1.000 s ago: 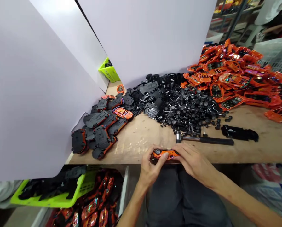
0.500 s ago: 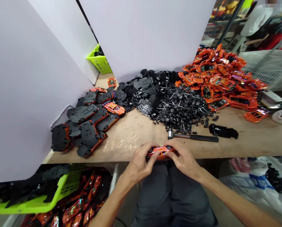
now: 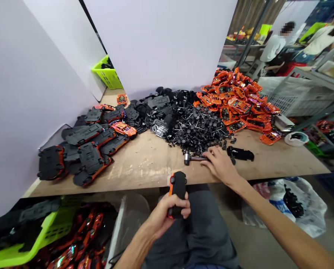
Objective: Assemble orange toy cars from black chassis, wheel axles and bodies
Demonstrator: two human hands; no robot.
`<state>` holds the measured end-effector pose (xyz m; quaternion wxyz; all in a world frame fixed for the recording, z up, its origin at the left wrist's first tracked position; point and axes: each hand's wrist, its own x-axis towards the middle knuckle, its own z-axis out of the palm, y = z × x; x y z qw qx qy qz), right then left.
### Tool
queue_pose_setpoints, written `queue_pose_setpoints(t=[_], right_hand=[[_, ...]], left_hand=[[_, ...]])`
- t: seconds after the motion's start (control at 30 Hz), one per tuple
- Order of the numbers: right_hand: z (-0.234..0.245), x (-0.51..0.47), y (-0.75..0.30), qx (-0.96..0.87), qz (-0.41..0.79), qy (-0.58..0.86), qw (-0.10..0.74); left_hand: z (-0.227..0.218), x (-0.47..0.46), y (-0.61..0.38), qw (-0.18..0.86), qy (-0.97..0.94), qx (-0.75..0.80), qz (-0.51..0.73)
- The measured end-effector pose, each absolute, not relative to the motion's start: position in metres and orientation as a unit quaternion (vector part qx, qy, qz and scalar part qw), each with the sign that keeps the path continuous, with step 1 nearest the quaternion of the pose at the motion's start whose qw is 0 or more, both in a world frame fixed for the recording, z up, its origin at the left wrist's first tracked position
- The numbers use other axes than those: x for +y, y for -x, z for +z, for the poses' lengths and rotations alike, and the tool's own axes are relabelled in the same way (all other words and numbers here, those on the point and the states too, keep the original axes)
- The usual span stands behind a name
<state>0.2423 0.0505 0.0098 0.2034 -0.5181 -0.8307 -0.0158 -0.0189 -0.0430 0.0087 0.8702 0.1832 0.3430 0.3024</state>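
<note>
My left hand (image 3: 167, 215) grips an orange toy car (image 3: 177, 186) with its black underside facing up, held over my lap just in front of the wooden table's edge (image 3: 144, 178). My right hand (image 3: 219, 165) lies on the table over the handle of a small hammer (image 3: 189, 158), whose metal head shows to the left of my fingers. The fingers curl over the handle. Behind the hammer lies a heap of black wheels on axles (image 3: 197, 129). A single black chassis (image 3: 240, 153) lies to the right of my right hand.
Assembled cars lie upside down at the table's left (image 3: 85, 149). Black chassis parts (image 3: 155, 106) and orange car bodies (image 3: 236, 102) are piled at the back. White boards stand behind. A green basket (image 3: 29, 239) and more cars sit below left. People sit at the far right.
Both hands held the car at the table edge before. Now my left hand alone holds it, turned underside up, lower down. My right hand has reached forward onto the hammer.
</note>
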Motion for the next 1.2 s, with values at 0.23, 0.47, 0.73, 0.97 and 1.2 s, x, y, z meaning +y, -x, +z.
queue_pose_setpoints(t=[0.23, 0.47, 0.73, 0.97, 1.2], right_hand=[[-0.006, 0.068, -0.255, -0.891, -0.023, 0.419, 0.172], [0.002, 0.077, -0.256, -0.877, 0.046, 0.443, 0.18], [0.005, 0.088, -0.258, -0.88, 0.001, 0.445, 0.167], [0.013, 0.092, -0.261, -0.887, -0.004, 0.416, 0.198], [0.049, 0.115, -0.246, -0.761, 0.245, 0.522, 0.298]], left_hand=[[-0.018, -0.031, 0.012, 0.923, 0.137, 0.155, 0.325], [-0.018, -0.026, 0.017, 0.911, 0.18, 0.181, 0.325], [-0.021, -0.025, 0.017, 0.919, 0.175, 0.139, 0.326], [-0.018, -0.024, 0.017, 0.919, 0.176, 0.137, 0.324], [-0.012, -0.024, 0.015, 0.913, 0.194, 0.15, 0.328]])
